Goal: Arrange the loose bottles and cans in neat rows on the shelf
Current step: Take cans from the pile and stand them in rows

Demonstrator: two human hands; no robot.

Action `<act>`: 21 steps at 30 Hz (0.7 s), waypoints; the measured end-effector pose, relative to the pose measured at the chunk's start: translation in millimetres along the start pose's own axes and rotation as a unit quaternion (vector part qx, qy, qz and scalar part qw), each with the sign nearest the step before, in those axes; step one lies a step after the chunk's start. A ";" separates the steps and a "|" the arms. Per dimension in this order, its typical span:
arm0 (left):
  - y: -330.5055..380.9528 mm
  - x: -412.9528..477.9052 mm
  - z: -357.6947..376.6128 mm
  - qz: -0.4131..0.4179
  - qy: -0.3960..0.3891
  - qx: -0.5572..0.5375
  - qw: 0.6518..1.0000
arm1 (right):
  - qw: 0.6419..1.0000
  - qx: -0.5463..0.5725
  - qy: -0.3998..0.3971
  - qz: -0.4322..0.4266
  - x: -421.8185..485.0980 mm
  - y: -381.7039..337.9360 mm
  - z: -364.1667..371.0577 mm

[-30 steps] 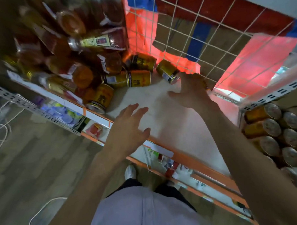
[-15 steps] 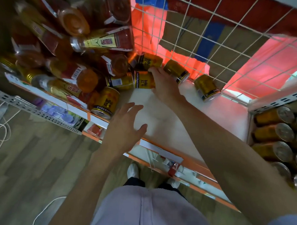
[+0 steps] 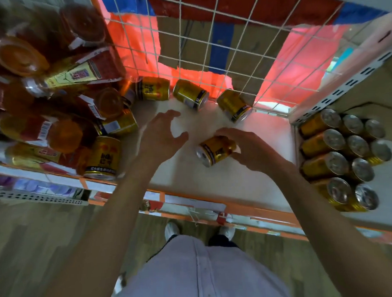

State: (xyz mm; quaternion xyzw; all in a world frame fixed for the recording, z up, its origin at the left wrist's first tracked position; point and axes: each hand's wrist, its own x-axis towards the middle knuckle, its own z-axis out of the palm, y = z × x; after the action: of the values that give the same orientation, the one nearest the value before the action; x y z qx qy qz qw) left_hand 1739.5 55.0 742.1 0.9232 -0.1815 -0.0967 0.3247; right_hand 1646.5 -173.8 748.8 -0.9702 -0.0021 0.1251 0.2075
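- Starting at the far left, a heap of bottles (image 3: 44,98) lies jumbled on the shelf (image 3: 214,183), some flat on their sides and some piled over others.
- At the heap's front an upright can (image 3: 103,157) stands close to the shelf's orange lip, and a sideways can (image 3: 121,125) lies just behind it against the bottles.
- Along the back, by the wire grid (image 3: 209,48), three more have tipped over. The back-left can (image 3: 154,88) touches the heap, the middle can (image 3: 189,94) lies just beside it, and the back-right can (image 3: 233,104) is near the grid's corner.
- My left hand (image 3: 161,134) hovers over the bare white board with its fingers spread and relaxed, holding nothing.
- My right hand (image 3: 255,148) grasps the held can (image 3: 215,150), fingers curled over its top and thumb underneath. It is tilted on its side at mid-shelf, silver end pointing toward my left hand. I cannot tell whether it touches the board.
- Far right, past the perforated divider (image 3: 335,92), the standing cans (image 3: 339,154) are packed in neat rows, silver tops showing.
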 end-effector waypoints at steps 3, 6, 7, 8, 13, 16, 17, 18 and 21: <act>13.4 42.8 21.1 -0.036 0.016 -0.024 0.999 | 0.999 0.014 0.025 0.046 -20.1 10.3 0.8; 25.1 79.9 37.5 -0.018 0.038 0.036 0.998 | 0.998 0.006 0.050 0.047 -20.9 1.8 12.3; 27.5 89.6 41.4 -0.018 0.035 0.061 0.997 | 0.997 -0.001 0.060 0.051 -18.8 -1.8 16.7; 29.1 98.8 45.2 -0.024 0.032 0.073 0.997 | 0.996 -0.010 0.070 0.057 -17.1 -4.2 20.1; 33.9 121.9 55.2 -0.088 0.059 0.057 0.993 | 0.992 -0.034 0.083 0.088 -13.6 -11.8 23.6; 41.0 116.6 42.0 -0.093 0.018 0.073 0.993 | 0.990 -0.053 0.085 0.102 -23.0 -13.7 26.1; 42.3 106.9 35.3 -0.072 -0.012 0.086 0.994 | 0.986 -0.076 0.094 0.111 -31.6 -9.9 27.7; 41.9 92.7 28.6 -0.039 -0.050 0.101 0.993 | 0.981 -0.096 0.105 0.128 -43.5 -3.6 29.3; 27.8 31.8 18.1 0.054 -0.166 0.124 0.977 | 0.967 -0.063 0.067 0.238 -86.2 19.7 29.2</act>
State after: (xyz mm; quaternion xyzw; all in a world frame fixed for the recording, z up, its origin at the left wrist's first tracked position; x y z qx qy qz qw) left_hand 1755.7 12.1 743.9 0.9162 -0.2931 -0.2078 0.1778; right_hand 1555.0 -184.8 735.9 -0.9600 0.2351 0.1052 0.1102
